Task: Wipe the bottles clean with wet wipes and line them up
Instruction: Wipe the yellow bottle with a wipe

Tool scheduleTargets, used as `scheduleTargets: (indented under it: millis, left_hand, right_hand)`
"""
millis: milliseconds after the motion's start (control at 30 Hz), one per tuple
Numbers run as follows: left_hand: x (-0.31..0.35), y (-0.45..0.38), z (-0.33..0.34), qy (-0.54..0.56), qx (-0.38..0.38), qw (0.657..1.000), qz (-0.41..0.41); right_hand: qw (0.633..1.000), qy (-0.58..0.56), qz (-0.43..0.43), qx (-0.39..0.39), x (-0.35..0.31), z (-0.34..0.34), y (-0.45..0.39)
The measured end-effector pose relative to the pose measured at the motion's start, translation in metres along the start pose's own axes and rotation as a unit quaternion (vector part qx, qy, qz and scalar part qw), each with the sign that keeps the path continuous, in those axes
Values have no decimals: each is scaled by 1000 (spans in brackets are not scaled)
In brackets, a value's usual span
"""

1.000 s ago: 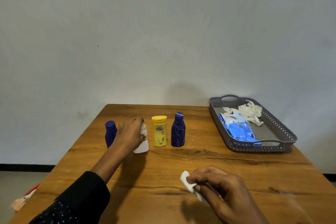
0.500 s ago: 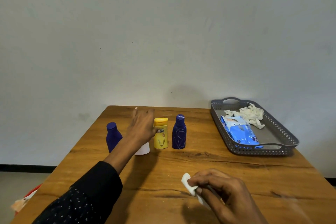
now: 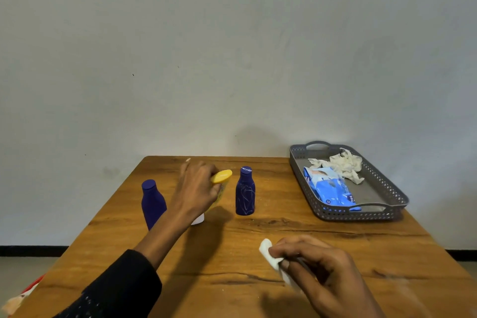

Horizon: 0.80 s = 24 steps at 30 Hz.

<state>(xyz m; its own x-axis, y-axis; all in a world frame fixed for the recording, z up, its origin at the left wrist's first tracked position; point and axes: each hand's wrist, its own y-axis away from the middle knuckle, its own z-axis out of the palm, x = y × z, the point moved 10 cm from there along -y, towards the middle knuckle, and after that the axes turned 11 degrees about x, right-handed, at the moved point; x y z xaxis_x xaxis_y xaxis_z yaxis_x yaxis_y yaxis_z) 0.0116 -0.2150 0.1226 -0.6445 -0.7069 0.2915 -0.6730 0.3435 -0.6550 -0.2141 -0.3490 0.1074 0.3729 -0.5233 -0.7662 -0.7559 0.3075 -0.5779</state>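
My left hand point(image 3: 196, 188) grips the yellow bottle point(image 3: 221, 177), which tilts to the right off the upright. Behind my wrist only the base of the white bottle point(image 3: 198, 219) shows. A plain dark blue bottle point(image 3: 152, 202) stands at the left, and a dark blue bottle with white line marks point(image 3: 245, 192) stands upright at the right of the row. Near the table's front, my right hand point(image 3: 317, 270) pinches a folded white wet wipe point(image 3: 269, 255) just above the wooden table point(image 3: 296, 235).
A grey perforated tray point(image 3: 387, 196) sits at the back right, holding a blue wet wipe pack point(image 3: 329, 188) and crumpled used wipes point(image 3: 343, 165). The wall stands right behind the table. Something red and pale point(image 3: 23, 294) lies on the floor at the lower left.
My left hand let go of the white bottle, moved right and took hold of the yellow bottle, tilting it. My right hand stayed in place with the wipe.
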Motion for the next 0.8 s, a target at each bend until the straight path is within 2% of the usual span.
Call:
scheduleTargets:
  millis: [133, 233, 367, 533, 800]
  left_hand:
    - [25, 31, -44, 142, 64, 987, -31]
    - [59, 59, -64, 197, 76, 977, -8]
    - [94, 88, -75, 182, 99, 977, 41]
    - [111, 101, -81, 195, 105, 974, 54]
    - [113, 103, -90, 176, 100, 977, 64]
  right_hand:
    - [999, -22, -13, 34, -18, -7, -7]
    - [996, 20, -58, 61, -42, -9, -15]
    - [975, 135, -144, 98, -67, -12, -23]
    - [936, 267, -221, 54, -80, 8, -14]
    - [918, 297, -264, -5, -95, 28, 6]
